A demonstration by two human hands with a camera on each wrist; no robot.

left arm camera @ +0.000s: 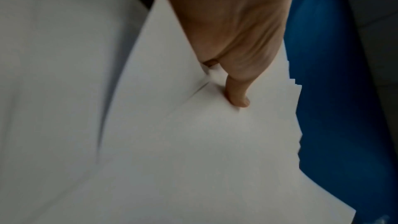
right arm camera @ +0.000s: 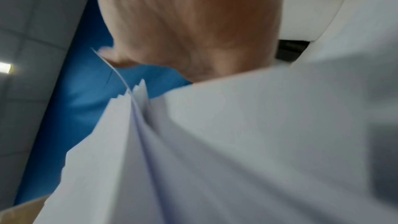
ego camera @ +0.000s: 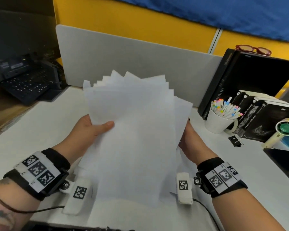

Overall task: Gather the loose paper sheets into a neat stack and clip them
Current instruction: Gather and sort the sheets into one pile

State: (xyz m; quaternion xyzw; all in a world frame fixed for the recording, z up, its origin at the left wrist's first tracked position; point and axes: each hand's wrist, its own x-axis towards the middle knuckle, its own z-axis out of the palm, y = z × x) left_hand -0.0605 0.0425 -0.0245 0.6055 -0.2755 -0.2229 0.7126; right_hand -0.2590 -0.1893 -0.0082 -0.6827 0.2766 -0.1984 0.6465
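Several white paper sheets (ego camera: 137, 130) are held up above the white desk (ego camera: 40, 124), fanned out with their top corners staggered. My left hand (ego camera: 92, 129) grips the left edge, thumb pressed on the front sheet, also seen as the thumb (left arm camera: 237, 94) on the paper (left arm camera: 193, 142). My right hand (ego camera: 190, 140) holds the right edge from behind; its fingers are hidden by the sheets (right arm camera: 237, 142). A black binder clip (ego camera: 236, 141) lies on the desk to the right, apart from both hands.
A white cup of markers (ego camera: 221, 117), black boxes (ego camera: 265, 117), a tape dispenser (ego camera: 285, 130) and a black computer case (ego camera: 240, 80) crowd the right side. A grey divider (ego camera: 123, 55) stands behind. A keyboard (ego camera: 27, 85) sits far left.
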